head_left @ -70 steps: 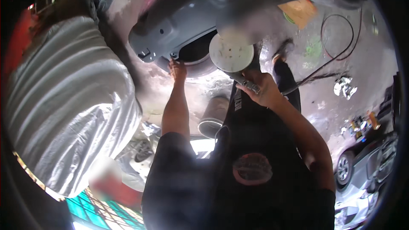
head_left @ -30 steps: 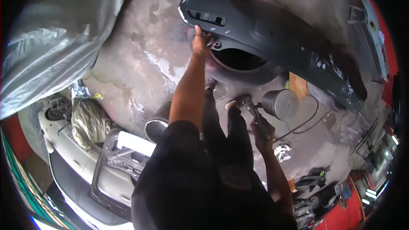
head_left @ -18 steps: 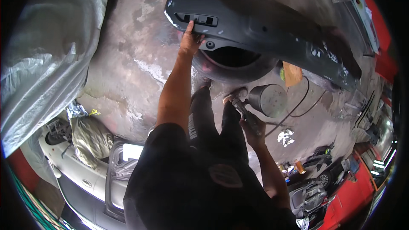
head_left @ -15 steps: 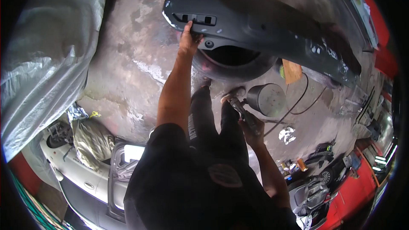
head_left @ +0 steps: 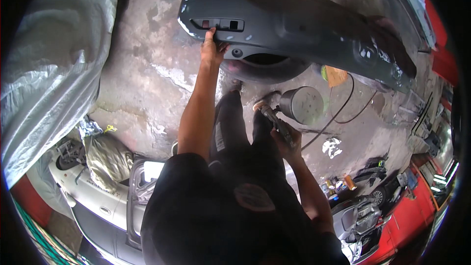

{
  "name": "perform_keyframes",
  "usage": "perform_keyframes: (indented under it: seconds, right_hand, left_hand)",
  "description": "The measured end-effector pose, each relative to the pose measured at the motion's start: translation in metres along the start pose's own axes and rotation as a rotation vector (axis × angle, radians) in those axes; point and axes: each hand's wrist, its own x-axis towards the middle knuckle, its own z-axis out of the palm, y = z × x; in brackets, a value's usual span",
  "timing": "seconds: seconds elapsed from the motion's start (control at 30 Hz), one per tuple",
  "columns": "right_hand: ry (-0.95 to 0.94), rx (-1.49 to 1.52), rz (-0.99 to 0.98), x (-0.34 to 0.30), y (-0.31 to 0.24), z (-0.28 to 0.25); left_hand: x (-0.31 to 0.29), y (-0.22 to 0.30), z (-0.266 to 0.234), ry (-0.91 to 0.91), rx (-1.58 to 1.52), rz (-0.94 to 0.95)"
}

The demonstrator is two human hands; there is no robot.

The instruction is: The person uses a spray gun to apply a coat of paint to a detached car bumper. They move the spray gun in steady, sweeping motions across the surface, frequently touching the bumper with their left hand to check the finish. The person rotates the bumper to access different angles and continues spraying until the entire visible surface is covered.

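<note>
A long dark grey car bumper (head_left: 274,24), with pale patches at both ends, lies across a black tyre (head_left: 267,73). My left hand (head_left: 212,51) is closed on the bumper's near edge at its left end, the thumb beside a rectangular recess (head_left: 223,24). The fingers under the edge are partly hidden. Low in front of my right leg, my right hand (head_left: 289,143) grips a dark hand-held power tool (head_left: 275,123), apart from the bumper. The tool's working end has a tan pad (head_left: 259,104) and points away from me. A thin dark hose (head_left: 321,136) runs near this hand.
A grey bucket (head_left: 303,105) stands right of the tool, below a tan piece of board (head_left: 336,76). White scrap (head_left: 331,147) lies on the floor. Silver sheeting (head_left: 54,68) hangs at left. Behind me are a white car part (head_left: 98,201), a stuffed bag (head_left: 110,157) and small cans (head_left: 338,185).
The bumper and my left hand on it have shifted slightly left, and less of the tyre's opening shows. My right hand still holds the tool low. The whole view has moved a little.
</note>
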Motion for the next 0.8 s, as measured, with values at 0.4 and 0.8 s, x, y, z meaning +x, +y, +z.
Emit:
perform_keyframes:
  seconds: [0.4,0.8]
  right_hand:
    - [-0.092,-0.054,-0.051,0.004,0.024,-0.022]
    - [0.018,-0.006,-0.035,0.000,0.020,-0.023]
  left_hand:
    - [-0.068,0.042,0.008,0.000,-0.146,-0.258]
    - [-0.117,0.018,0.019,0.451,0.197,0.134]
